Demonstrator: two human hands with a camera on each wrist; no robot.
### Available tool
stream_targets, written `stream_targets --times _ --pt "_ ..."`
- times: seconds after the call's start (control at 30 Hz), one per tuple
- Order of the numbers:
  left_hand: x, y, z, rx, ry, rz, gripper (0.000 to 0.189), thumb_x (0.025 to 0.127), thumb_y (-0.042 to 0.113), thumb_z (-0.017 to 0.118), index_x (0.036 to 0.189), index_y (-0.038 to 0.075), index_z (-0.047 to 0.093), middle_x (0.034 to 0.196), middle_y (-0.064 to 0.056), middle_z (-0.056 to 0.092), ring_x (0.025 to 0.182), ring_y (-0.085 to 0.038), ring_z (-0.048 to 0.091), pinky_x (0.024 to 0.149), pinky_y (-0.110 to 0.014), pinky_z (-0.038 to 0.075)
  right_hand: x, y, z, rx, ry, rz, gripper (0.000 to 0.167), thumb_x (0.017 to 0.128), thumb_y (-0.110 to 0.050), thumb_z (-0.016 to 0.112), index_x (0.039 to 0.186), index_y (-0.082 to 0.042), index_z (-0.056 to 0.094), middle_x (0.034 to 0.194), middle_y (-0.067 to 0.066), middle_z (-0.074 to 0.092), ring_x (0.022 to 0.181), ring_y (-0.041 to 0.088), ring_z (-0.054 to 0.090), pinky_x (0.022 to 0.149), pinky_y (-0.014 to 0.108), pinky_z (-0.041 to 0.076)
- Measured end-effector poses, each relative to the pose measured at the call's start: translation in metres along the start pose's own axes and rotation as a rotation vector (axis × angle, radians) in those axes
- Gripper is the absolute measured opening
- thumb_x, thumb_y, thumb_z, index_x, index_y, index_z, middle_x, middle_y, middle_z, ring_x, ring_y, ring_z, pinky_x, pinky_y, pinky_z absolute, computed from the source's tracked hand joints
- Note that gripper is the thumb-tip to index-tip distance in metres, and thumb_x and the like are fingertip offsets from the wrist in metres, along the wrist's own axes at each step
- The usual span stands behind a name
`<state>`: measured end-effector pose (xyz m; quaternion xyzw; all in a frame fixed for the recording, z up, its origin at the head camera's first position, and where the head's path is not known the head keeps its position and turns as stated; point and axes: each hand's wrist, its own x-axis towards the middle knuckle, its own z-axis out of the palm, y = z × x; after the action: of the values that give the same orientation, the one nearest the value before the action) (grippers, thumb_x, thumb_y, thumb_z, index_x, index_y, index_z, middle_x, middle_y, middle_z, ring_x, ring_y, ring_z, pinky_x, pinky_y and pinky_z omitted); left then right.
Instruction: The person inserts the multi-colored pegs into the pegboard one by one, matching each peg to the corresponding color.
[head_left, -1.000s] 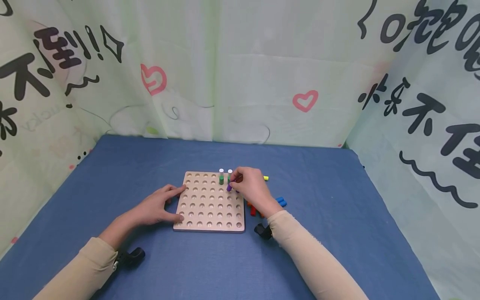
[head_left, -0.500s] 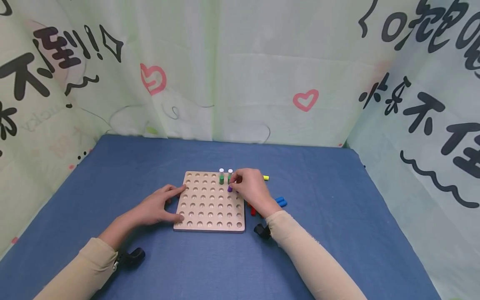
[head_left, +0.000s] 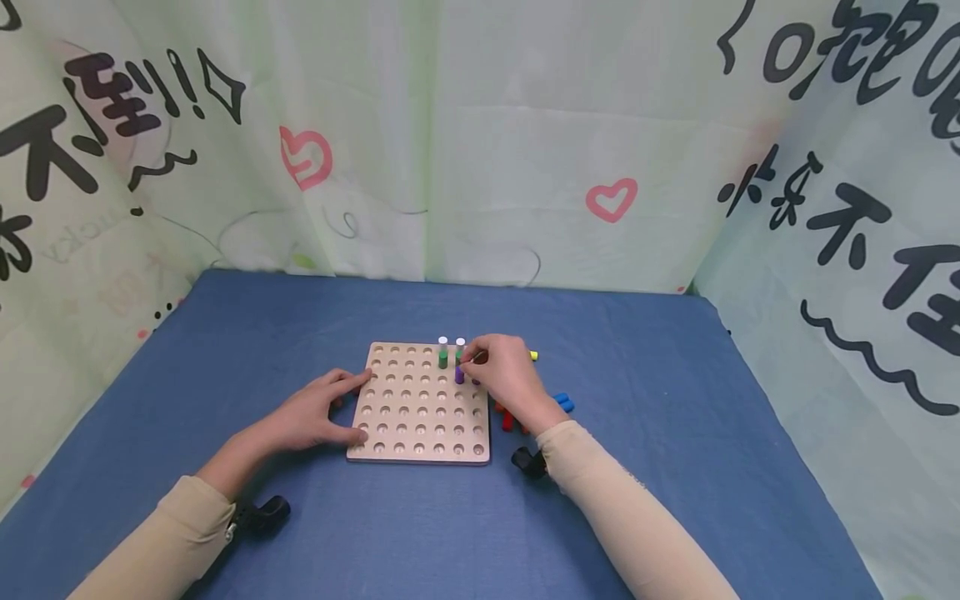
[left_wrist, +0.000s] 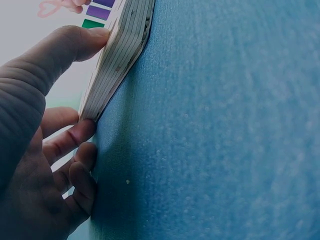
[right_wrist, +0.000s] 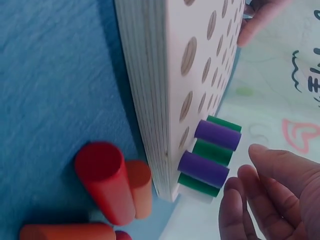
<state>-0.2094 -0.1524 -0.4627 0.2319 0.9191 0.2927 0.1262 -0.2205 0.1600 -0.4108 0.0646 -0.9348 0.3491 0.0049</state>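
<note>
Left hand (head_left: 322, 410) on board (head_left: 415, 403): thumb at near-left corner, forefinger further back on left edge, fingers spread, not curled round it. Board flat on blue cloth (head_left: 405, 517). Right hand (head_left: 510, 371) over board's far right, thumb and fingertips parted, holding nothing, just beside purple pegs (right_wrist: 217, 135). Those stand upright in holes, in front of green pegs (right_wrist: 212, 152) and white pegs (head_left: 442, 343). Red peg (right_wrist: 105, 180), orange peg (right_wrist: 141, 187), blue pegs (head_left: 562, 402) lie right of board.
</note>
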Motion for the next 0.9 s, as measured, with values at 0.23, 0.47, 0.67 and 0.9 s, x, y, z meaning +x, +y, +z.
stream_targets --times 0.23,0.47,0.67,0.9 --pt "-0.001 0.000 0.000 -0.001 0.001 -0.006 0.099 0.082 0.051 0.084 0.161 0.012 0.039 0.135 -0.010 0.053 0.116 -0.028 0.052 0.093 -0.046 0.043 -0.002 0.005 -0.007 0.011 -0.008 0.017 0.004 0.094 -0.015 0.077 0.090 -0.013 0.075 0.087 0.001 0.072 0.077 0.016 0.064 0.069 0.031 0.053" --pt "-0.002 0.002 0.000 0.003 0.002 -0.012 0.098 0.081 0.050 0.084 0.160 0.012 0.040 0.134 -0.009 0.054 0.114 -0.027 0.052 0.092 -0.044 0.042 -0.005 0.011 -0.018 -0.009 -0.010 0.013 0.003 0.094 -0.015 0.076 0.094 -0.011 0.075 0.092 0.001 0.071 0.079 0.018 0.061 0.067 0.031 0.052" --pt "-0.001 0.002 0.001 -0.002 0.000 -0.012 0.098 0.081 0.050 0.084 0.160 0.012 0.040 0.135 -0.010 0.053 0.115 -0.028 0.052 0.094 -0.046 0.043 -0.008 0.018 -0.027 -0.053 -0.029 0.034 0.003 0.094 -0.013 0.076 0.094 -0.010 0.077 0.091 0.002 0.072 0.079 0.017 0.062 0.072 0.032 0.054" --pt "-0.002 0.002 0.000 0.002 0.008 0.015 0.096 0.082 0.050 0.084 0.159 0.011 0.042 0.135 -0.010 0.054 0.119 -0.030 0.053 0.096 -0.049 0.044 -0.014 0.029 -0.037 -0.093 -0.045 0.083 0.003 0.093 -0.014 0.078 0.092 -0.011 0.077 0.088 0.002 0.072 0.076 0.019 0.061 0.071 0.034 0.053"
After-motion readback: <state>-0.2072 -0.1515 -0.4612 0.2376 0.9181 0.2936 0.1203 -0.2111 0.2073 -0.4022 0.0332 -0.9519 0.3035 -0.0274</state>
